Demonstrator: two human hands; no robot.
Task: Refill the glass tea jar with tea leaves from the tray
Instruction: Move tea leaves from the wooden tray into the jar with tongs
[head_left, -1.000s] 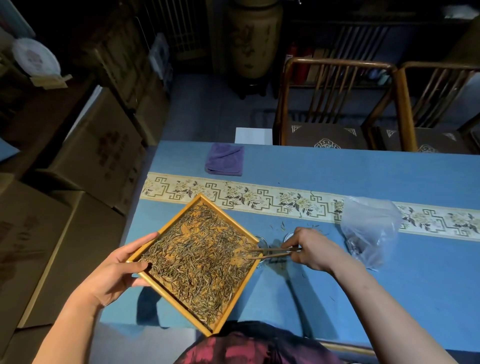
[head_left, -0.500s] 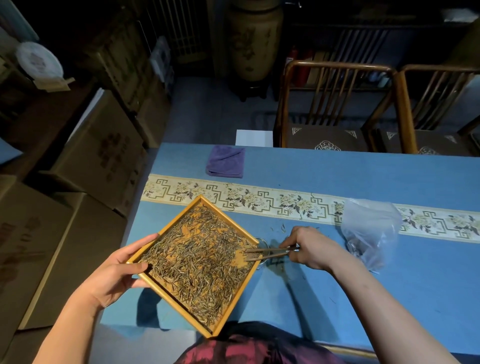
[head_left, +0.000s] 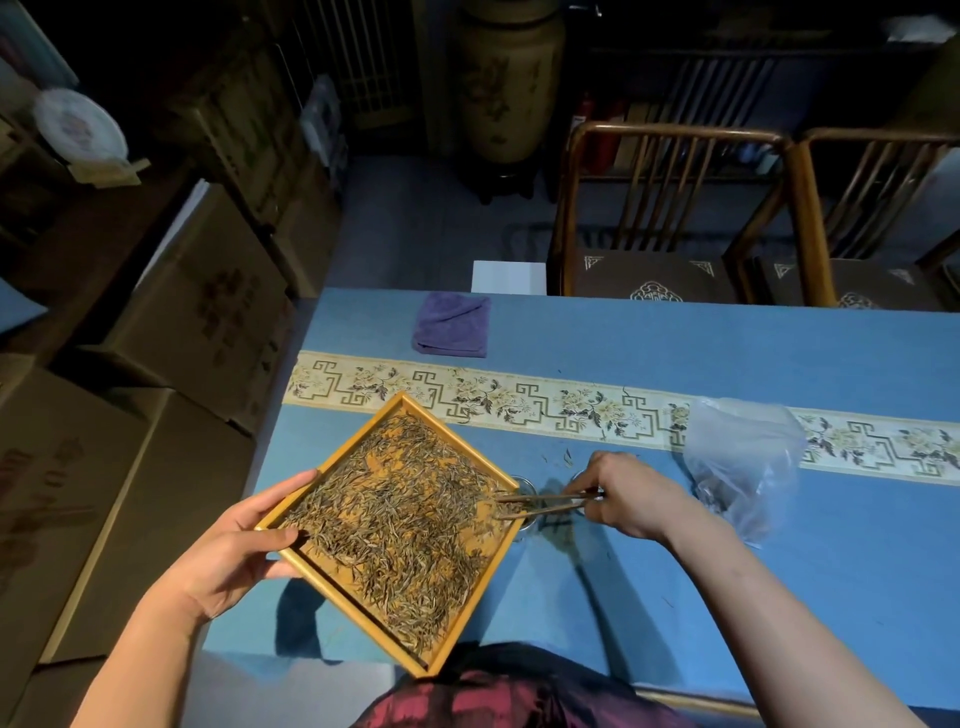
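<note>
My left hand grips the left corner of a square yellow wooden tray, held tilted above the table's front left. Long dry tea leaves cover most of the tray. My right hand is closed on wooden tongs, whose tips reach the tray's right corner among the leaves. The glass tea jar stands just behind that corner, mostly hidden; only part of its rim shows. A second round glass rim, perhaps a lid, shows beside my right hand.
A crumpled clear plastic bag lies right of my right hand. A folded purple cloth sits at the table's far left. Loose leaves dot the blue tablecloth. Two wooden chairs stand behind; cardboard boxes stack at left.
The tong tips have moved slightly right along the tray's right corner, pushing leaves toward the jar. The tray stays in my left hand at about the same tilt.
</note>
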